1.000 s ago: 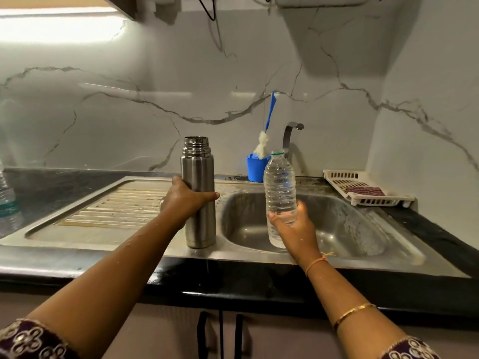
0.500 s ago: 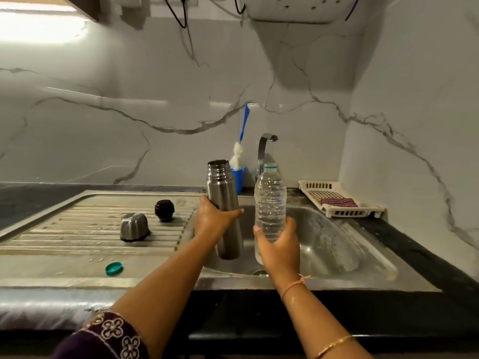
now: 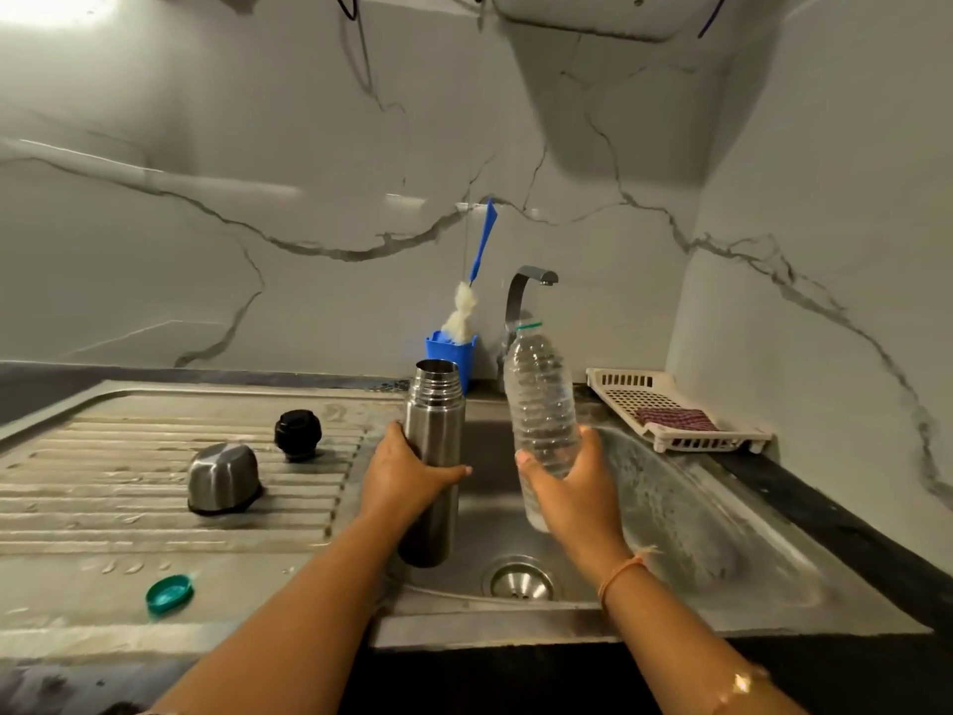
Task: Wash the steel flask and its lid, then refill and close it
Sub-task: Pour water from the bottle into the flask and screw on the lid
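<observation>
My left hand [image 3: 405, 474] grips the open steel flask [image 3: 433, 420] round its middle and holds it upright over the left side of the sink basin [image 3: 670, 513]. A clear plastic water bottle [image 3: 541, 405], uncapped, is held low on its body by my right hand [image 3: 572, 474] and leans slightly toward the flask. On the ribbed drainboard [image 3: 103, 508] lie the flask's steel cup lid [image 3: 223, 477], its black stopper [image 3: 298, 433] and a green bottle cap [image 3: 169, 593].
The tap [image 3: 526, 291] rises behind the bottle, with no water running. A blue holder [image 3: 454, 353] with a bottle brush stands by it. A white rack [image 3: 675, 410] with a cloth sits at the right. The drain [image 3: 521, 583] lies below my hands.
The flask and bottle have moved from the counter's edge out over the basin. The view has dropped and shifted left, so the lid, stopper and cap came into sight.
</observation>
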Motion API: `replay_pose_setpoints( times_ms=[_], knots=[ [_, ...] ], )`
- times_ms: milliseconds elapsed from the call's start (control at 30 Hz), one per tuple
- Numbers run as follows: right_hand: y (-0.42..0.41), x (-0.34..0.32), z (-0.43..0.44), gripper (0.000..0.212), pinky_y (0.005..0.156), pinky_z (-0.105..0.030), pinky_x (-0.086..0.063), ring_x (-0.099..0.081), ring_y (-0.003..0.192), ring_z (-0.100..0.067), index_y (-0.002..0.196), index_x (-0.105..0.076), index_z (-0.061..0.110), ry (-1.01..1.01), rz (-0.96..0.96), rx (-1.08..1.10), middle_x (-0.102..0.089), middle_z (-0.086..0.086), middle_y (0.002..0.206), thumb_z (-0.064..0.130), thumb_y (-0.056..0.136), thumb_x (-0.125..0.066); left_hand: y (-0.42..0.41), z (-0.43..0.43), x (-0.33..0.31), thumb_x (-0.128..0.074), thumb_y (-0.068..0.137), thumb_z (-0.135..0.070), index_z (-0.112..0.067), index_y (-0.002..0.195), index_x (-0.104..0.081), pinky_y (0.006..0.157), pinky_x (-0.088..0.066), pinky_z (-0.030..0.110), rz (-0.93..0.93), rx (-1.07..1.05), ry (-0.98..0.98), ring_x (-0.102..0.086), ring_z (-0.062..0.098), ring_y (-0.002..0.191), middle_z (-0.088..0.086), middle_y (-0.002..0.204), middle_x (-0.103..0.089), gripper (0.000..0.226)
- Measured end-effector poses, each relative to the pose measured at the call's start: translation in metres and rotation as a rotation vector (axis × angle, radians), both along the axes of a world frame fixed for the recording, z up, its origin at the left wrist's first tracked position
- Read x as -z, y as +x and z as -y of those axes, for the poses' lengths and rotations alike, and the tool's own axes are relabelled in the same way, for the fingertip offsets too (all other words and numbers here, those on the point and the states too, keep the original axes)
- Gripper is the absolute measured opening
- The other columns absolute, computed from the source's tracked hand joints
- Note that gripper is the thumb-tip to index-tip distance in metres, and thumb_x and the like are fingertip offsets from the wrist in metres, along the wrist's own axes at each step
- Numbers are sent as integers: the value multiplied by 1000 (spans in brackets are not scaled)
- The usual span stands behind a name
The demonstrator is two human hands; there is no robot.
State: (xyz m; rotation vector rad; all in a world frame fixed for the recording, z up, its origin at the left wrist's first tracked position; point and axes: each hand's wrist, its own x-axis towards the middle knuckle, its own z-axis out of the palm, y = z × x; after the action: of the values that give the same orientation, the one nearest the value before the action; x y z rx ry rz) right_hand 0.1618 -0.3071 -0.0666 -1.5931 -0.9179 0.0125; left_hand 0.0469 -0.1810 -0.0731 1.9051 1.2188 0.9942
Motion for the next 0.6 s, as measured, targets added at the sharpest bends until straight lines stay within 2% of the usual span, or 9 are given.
replay_pose_setpoints(
  times_ms=[100,233,400,600],
  knots=[
    [22,-8,-16,34,71,-27,-47,-61,87,-17,106,-49,20,-57,91,44,-63,-1,102,27,82,-71,0,0,1,-85,61,-43,-19,119,-43,89,-48,35,-78,10,34,-56,20,107,1,117,-57,75],
    [43,-7,-24,40,73,-33,-51,-60,91,-21,111,-49,19,-111,245,64,-60,-3,104,28,80,-72,-2,-3,3,-84,60,-48,-21,122,-43,90,-51,38,-137,17,39,-58,21,107,1,119,-58,79],
    [54,-2,-22,63,91,-46,-49,-53,113,-27,131,-45,17,-272,436,73,-54,-7,125,29,77,-74,-2,-3,4,-85,58,-49,-21,124,-43,88,-51,37,-139,15,30,-59,20,105,1,117,-59,83],
    [54,0,-22,72,94,-51,-46,-47,122,-29,139,-36,22,-361,484,81,-48,-7,134,35,78,-72,-4,0,2,-86,59,-43,-18,127,-42,89,-48,35,-113,25,13,-57,20,107,2,119,-58,85]
  ],
)
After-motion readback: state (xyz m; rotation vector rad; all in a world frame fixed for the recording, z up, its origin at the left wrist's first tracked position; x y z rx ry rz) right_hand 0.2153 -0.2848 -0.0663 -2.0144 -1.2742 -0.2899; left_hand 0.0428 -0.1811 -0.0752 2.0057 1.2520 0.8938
